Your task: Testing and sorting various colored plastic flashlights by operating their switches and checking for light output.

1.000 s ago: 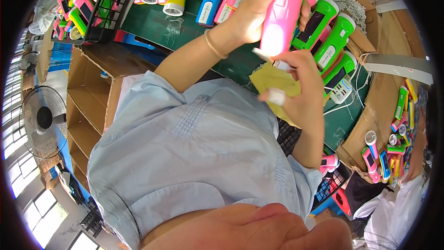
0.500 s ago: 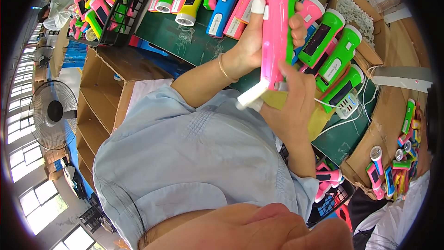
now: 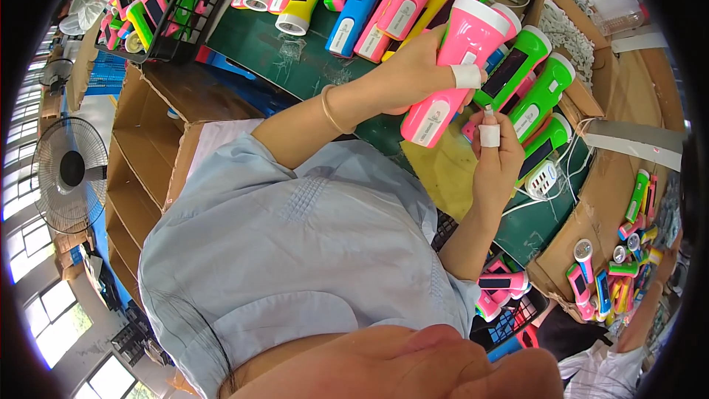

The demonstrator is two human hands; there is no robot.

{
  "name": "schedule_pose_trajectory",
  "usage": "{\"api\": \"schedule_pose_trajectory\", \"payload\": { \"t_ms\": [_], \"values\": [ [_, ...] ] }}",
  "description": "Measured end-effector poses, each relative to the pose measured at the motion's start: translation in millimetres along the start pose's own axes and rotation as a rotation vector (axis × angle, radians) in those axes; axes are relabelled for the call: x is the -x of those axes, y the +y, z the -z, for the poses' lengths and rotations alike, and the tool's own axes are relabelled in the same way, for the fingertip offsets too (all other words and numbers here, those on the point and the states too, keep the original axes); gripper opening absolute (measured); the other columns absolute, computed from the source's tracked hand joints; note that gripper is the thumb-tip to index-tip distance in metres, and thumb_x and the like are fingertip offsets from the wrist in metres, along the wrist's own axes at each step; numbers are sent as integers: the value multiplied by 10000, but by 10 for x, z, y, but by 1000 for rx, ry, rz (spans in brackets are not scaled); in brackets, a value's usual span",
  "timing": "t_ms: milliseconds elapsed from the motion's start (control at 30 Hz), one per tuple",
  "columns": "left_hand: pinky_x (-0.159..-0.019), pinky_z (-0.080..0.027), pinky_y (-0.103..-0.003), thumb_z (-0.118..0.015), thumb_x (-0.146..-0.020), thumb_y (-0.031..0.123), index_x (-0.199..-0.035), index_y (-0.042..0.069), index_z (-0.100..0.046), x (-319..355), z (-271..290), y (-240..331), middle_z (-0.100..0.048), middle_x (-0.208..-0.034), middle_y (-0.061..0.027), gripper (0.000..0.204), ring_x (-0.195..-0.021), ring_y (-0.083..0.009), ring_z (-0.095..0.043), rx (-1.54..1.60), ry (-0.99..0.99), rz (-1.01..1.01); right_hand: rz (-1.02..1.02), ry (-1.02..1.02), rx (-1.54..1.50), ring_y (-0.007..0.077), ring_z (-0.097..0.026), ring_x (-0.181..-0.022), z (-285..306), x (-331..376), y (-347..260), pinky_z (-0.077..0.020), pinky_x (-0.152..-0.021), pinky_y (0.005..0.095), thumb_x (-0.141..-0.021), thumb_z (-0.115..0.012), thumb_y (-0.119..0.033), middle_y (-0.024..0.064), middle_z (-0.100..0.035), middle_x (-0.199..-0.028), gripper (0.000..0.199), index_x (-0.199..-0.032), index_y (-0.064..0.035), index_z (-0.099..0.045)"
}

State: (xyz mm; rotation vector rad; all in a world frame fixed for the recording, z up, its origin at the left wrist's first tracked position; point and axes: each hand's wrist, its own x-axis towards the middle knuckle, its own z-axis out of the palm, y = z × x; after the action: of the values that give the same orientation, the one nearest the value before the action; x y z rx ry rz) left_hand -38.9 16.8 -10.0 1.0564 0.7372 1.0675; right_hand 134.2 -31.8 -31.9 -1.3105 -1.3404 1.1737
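Note:
My left hand (image 3: 422, 66) is wrapped round a pink flashlight (image 3: 473, 26) with a white rim, a switch and a pale label. The flashlight is tilted, its head pointing up and right. Below and right of it, my right hand (image 3: 504, 149) pinches a small cable plug (image 3: 488, 108), apart from the flashlight. White tape is wrapped on a digit of each hand. Beside the right hand, a white multi-port USB charger (image 3: 543, 179) lies among white cables. Green flashlights (image 3: 532, 107) with dark panels lie just behind the plug.
A row of flashlights (image 3: 357, 11) lies along the far side of the green table (image 3: 258, 63). A black crate (image 3: 173, 44) full of flashlights stands far left, above a cardboard divider box (image 3: 136, 199). More flashlights fill a carton (image 3: 565, 258) at right, near another person's arm (image 3: 641, 318).
My left hand has turned the flashlight and lowered it slightly. The glowing white bar at its lower end no longer shows. My right hand has come away from its base, and the plug is now visible.

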Motion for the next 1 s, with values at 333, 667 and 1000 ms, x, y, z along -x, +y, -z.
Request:
{"api": "schedule_pose_trajectory", "payload": {
  "t_ms": [333,667,1000],
  "values": [
    [-866,-418,-324,-663,-728,178,-1320,-21,-178,20,15,155,-491,-1117,-172,791,-1024,-238,-506,-522,-187,-100,285,23,-61,61,-479,-615,-4,-108,-374,-380,-551,198,-873,-532,-132,9,-553,-679,160,-802,9,-561],
    [-774,-445,-316,-701,-657,214,-1195,-42,-378,40,-60,51,-534,-1003,-164,678,-906,-227,-543,-730,72,-59,395,115,565,203,-426,-467,-113,-210,-453,-327,-449,312,-809,-617,-173,97,-461,-569,216,-699,0,-547],
    [-601,-465,-383,-712,-626,214,-1111,-124,-332,30,-81,-160,-561,-749,-228,703,-695,-356,-586,-918,133,-231,403,122,729,221,-501,-504,-168,-103,-336,-379,-461,316,-838,-569,-122,109,-555,-636,145,-751,-11,-536]
  ]
}}
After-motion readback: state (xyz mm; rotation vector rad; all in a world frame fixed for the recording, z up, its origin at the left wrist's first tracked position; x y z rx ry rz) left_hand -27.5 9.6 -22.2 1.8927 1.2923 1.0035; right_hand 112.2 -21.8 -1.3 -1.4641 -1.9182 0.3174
